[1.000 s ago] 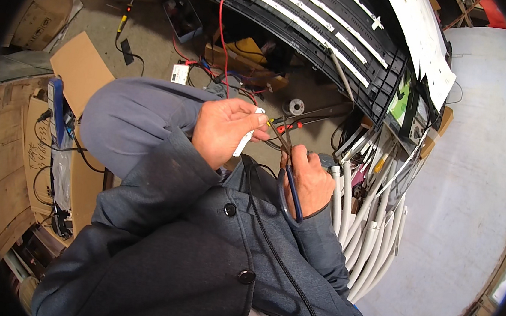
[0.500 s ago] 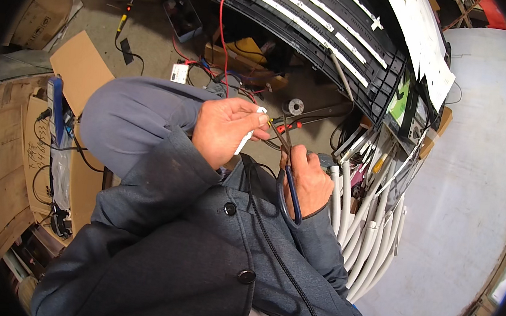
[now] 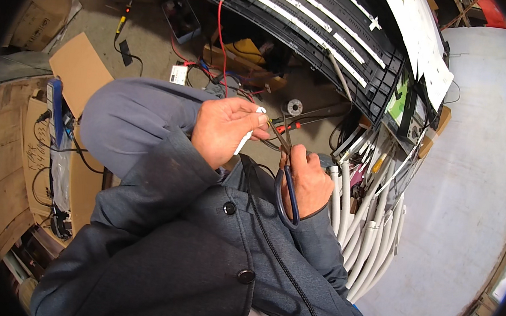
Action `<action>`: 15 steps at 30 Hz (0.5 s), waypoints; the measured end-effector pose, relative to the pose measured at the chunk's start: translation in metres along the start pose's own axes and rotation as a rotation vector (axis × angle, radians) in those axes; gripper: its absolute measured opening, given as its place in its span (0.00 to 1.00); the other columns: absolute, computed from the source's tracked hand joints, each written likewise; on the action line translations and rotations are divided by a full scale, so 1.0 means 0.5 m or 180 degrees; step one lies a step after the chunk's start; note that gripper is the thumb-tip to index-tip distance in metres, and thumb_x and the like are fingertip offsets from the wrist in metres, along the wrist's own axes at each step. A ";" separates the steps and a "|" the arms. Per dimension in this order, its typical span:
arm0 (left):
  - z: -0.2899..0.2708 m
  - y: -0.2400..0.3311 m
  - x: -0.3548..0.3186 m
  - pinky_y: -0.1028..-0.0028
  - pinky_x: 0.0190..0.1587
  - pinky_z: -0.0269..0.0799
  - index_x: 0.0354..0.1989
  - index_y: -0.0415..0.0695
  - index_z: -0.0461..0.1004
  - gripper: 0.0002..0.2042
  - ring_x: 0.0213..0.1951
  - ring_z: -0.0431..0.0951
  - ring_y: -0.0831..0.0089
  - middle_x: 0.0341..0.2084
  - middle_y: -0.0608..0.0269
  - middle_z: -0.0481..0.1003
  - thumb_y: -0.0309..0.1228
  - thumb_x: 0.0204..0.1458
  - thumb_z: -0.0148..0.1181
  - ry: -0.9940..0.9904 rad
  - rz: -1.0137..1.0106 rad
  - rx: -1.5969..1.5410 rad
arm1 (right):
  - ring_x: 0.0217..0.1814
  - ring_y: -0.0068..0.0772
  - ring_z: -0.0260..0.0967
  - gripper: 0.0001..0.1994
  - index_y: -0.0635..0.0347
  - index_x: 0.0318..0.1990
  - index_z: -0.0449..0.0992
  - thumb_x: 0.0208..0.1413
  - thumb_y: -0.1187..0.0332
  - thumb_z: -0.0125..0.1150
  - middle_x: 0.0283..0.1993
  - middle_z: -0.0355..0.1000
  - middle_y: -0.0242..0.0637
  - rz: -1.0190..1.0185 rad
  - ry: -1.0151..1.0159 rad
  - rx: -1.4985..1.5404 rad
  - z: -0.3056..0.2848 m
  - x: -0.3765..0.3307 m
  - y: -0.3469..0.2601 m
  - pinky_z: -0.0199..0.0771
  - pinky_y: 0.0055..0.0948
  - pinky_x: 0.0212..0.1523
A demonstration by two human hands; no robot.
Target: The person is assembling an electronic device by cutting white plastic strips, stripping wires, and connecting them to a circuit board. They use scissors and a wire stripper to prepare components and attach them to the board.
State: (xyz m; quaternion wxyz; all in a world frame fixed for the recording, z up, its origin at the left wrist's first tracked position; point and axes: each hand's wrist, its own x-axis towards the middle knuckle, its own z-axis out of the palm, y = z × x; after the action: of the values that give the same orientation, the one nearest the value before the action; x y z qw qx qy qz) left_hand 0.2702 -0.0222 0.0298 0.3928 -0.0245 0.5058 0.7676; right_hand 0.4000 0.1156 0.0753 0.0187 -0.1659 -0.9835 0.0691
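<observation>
White tubes (image 3: 362, 225) crowd the right; tangled wires (image 3: 224, 77) and a black slatted panel (image 3: 313, 25) block ahead; bare floor (image 3: 155, 41) lies open at upper left.

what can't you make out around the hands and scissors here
- Head view: scissors blade tips, too small to tell what they cut.
- Right hand fingers, hidden behind the dark handles.
- White piece in left hand, mostly covered by its fingers.
- Wires beyond: tangled, ends untraceable.

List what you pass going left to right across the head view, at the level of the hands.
Cardboard sheets → grey knee → left hand holding a white piece → right hand with scissors → white tubes → pale floor.
</observation>
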 end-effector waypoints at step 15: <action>-0.002 -0.013 -0.001 0.72 0.41 0.81 0.43 0.31 0.75 0.07 0.36 0.84 0.67 0.35 0.51 0.81 0.21 0.58 0.62 -0.0087 0.0116 -0.0162 | 0.22 0.56 0.70 0.12 0.58 0.31 0.67 0.60 0.64 0.63 0.24 0.69 0.46 -0.0273 -0.0252 0.0505 -0.003 0.010 0.034 0.67 0.47 0.21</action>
State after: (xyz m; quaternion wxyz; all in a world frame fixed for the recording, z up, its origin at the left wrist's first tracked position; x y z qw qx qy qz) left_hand 0.2742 -0.0221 0.0244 0.3849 -0.0149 0.4811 0.7875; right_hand 0.4010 0.1332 0.0745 -0.0042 -0.1187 -0.9811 0.1524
